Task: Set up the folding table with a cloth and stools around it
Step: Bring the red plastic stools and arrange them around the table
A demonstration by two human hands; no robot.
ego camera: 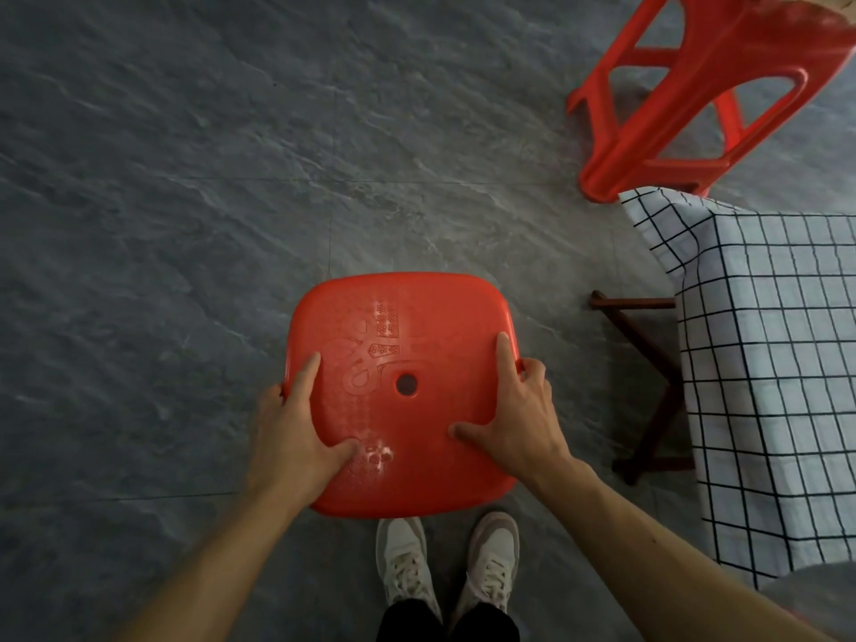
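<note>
A dark grey stone-look tiled floor (pixel 185 178) fills the view, seen from above. In the centre, a red plastic stool (pixel 400 391) is seen straight down onto its square, rounded seat, which has a raised pattern and a small round hole near the middle. The left hand (pixel 294 421) grasps the seat's left edge: its thumb and forefinger lie on top and the other fingers curl over the rim. The right hand (pixel 519 410) grasps the right edge in the same way, with thumb and forefinger spread on top and the remaining fingers wrapped round the side. Just below the stool are the person's two pale lace-up shoes (pixel 447 567) and dark trouser cuffs. Along the right edge stands the worktop (pixel 641 382), its dark wooden crossed legs showing, draped with a white cloth (pixel 764 373) checked in thin dark lines that hangs down its side. At the top right, just beyond the cloth's corner, a second red stool (pixel 695 95) stands on the floor, its legs and crossbars visible.
</note>
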